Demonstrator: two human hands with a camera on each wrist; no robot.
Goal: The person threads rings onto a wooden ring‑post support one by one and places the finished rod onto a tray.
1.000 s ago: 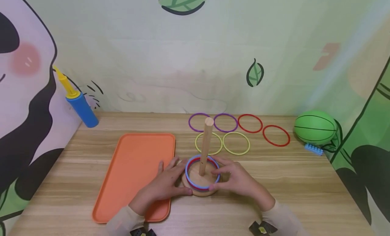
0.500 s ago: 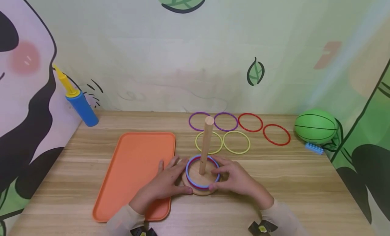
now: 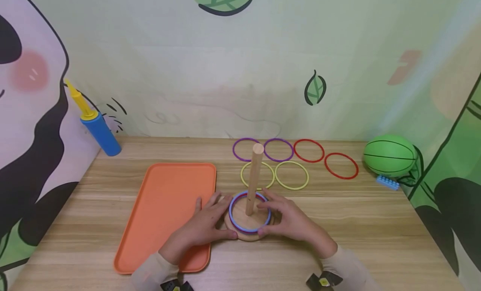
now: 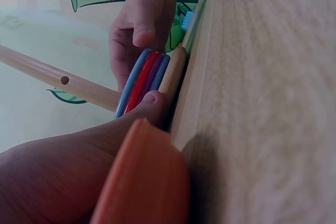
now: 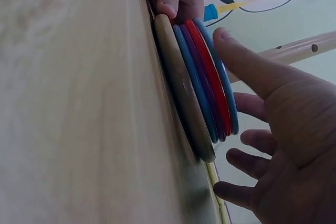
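Observation:
A round wooden base [image 3: 244, 237] with an upright peg [image 3: 255, 174] stands before me. Around the peg lie stacked rings: a blue ring [image 5: 197, 82] lowest, then a purple ring [image 5: 195, 59], a red ring [image 5: 207, 69] and another blue ring [image 3: 248, 231] on top. My left hand [image 3: 204, 224] holds the base's left side, thumb at the near rim and index finger at the far side. To the right of the stack is my right hand [image 3: 293, 220], its fingers spread. In the right wrist view its thumb and fingers sit just off the top ring.
An orange tray [image 3: 169, 191] lies under my left forearm. Behind the peg are purple rings [image 3: 278, 161], yellow rings [image 3: 307, 178] and red rings [image 3: 341, 178]. A green ball [image 3: 391, 155] and blue toy brick [image 3: 387, 182] lie right; a blue-yellow pump [image 3: 101, 132] leans left.
My right index and middle fingers have lifted and spread slightly from the top blue ring. The stack sits a little more evenly aligned. My left hand stays in place.

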